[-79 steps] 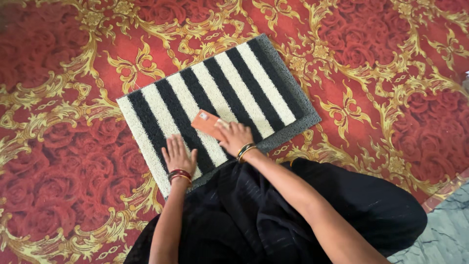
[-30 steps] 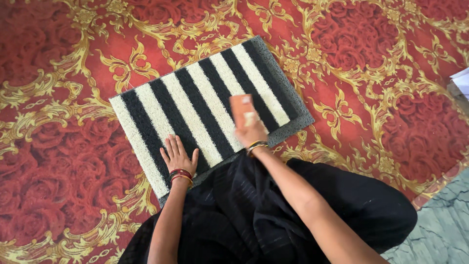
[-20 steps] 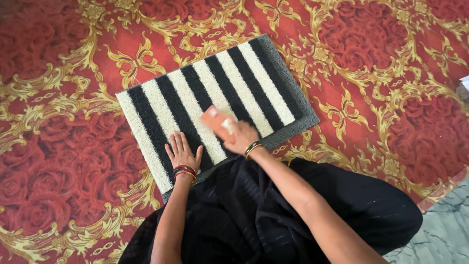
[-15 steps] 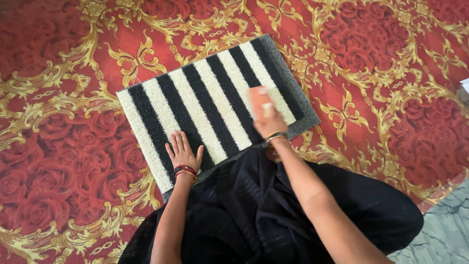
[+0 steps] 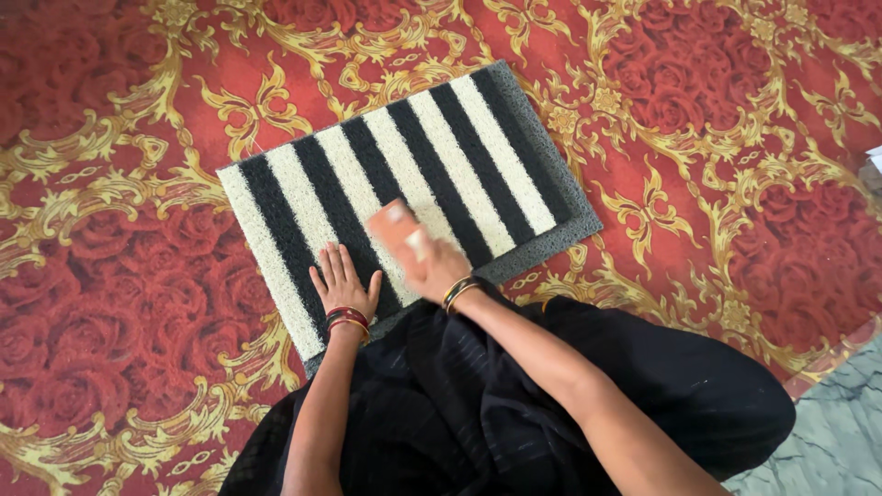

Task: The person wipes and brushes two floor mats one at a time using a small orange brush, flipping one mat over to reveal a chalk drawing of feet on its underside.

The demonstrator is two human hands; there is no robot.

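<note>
Hands on the striped mat

My left hand [image 5: 343, 283] lies flat and open on the black-and-white striped doormat [image 5: 404, 184]. My right hand [image 5: 430, 262], blurred, grips an orange brush [image 5: 390, 225] on the mat. Red and gold carpet [image 5: 119, 239] surrounds it; grey floor [image 5: 827, 441] far right

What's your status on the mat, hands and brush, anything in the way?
Left hand flat on the striped mat, open. Right hand gripping the orange brush on the mat, blurred. Nothing else on the mat; red patterned carpet around it.
</note>
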